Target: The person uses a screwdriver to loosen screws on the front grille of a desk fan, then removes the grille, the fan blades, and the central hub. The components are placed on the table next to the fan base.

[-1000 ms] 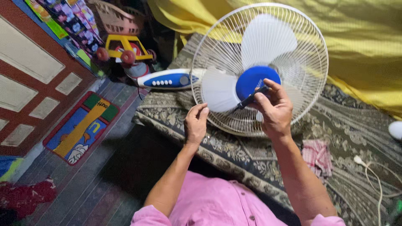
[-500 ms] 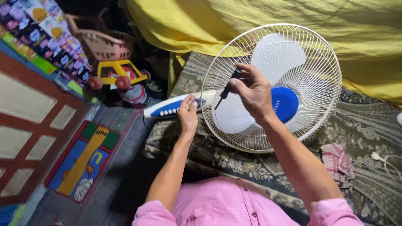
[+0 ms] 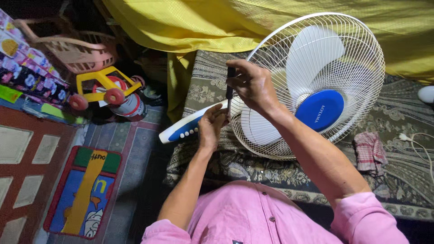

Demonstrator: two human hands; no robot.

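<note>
Head view: right hand (image 3: 253, 86) gripping black screwdriver (image 3: 230, 90) upright, tip at fan (image 3: 316, 86) neck. Left hand (image 3: 211, 126) pinching same spot beside blue-white base (image 3: 185, 129). Fan lying on patterned bed cover (image 3: 253, 169). Screw-working step seeming underway; steady tip alignment needed.

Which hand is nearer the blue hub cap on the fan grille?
Right. The right hand, gripping a screwdriver, is over the grille's left edge, left of the blue hub cap. The left hand is farther left, by the fan's blue-and-white neck.
</note>
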